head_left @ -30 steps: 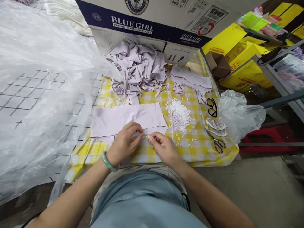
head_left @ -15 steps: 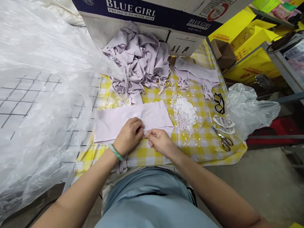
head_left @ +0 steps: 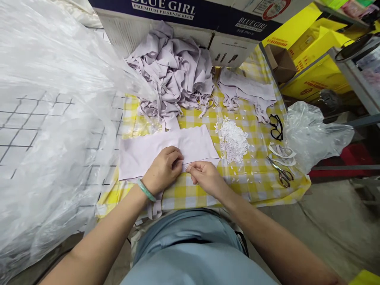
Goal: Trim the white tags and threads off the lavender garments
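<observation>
A pale lilac garment (head_left: 196,140), like a strapless or strappy top, lies flat across the near part of the table. With curled fingers my left hand (head_left: 164,168), a green bangle at its wrist, grips the garment's near edge. Just to its right, my right hand (head_left: 206,178) is closed in a pinch at the same edge. A tiny white piece shows at its fingertips, partly hidden. Right of the garment is a heap of small white strips (head_left: 233,142), with several scattered around it.
A heap of lilac garments (head_left: 178,71) rests against a beer carton (head_left: 227,51). Flatter lilac garments (head_left: 246,89) lie to its right. Black glasses (head_left: 276,127), scissors (head_left: 282,174) and a clear plastic bag (head_left: 314,136) are at the right. Plastic sheeting (head_left: 59,166) covers the left.
My right hand has drawn slightly away from my left, widening the gap between the fingertips. The view has shifted a little; both hands stay at the garment's near edge.
</observation>
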Tool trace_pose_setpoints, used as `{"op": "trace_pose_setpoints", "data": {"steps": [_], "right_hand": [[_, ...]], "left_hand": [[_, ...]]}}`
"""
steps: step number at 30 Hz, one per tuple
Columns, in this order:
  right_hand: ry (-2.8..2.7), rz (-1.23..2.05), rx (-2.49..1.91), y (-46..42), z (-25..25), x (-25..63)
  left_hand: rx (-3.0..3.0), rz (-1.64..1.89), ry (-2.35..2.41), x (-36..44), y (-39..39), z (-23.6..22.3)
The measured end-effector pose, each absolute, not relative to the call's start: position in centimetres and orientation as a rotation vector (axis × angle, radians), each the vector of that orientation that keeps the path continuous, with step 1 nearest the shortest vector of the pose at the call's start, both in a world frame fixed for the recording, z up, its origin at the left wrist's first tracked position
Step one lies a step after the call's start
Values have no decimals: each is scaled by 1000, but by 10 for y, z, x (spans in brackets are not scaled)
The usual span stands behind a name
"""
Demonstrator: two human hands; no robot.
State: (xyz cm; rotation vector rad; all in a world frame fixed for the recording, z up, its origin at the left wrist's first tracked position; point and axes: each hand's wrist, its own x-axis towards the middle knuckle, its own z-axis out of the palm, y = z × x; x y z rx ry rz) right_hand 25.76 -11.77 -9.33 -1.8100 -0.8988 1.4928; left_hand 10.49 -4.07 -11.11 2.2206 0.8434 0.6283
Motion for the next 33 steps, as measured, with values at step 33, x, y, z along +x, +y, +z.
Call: {"op": "trace_pose_setpoints", "data": {"steps": [33], "right_hand": [[-508, 1691, -1711, -95, -85, 247]], "left_hand": [[2019, 596, 861, 104, -33, -107]]}}
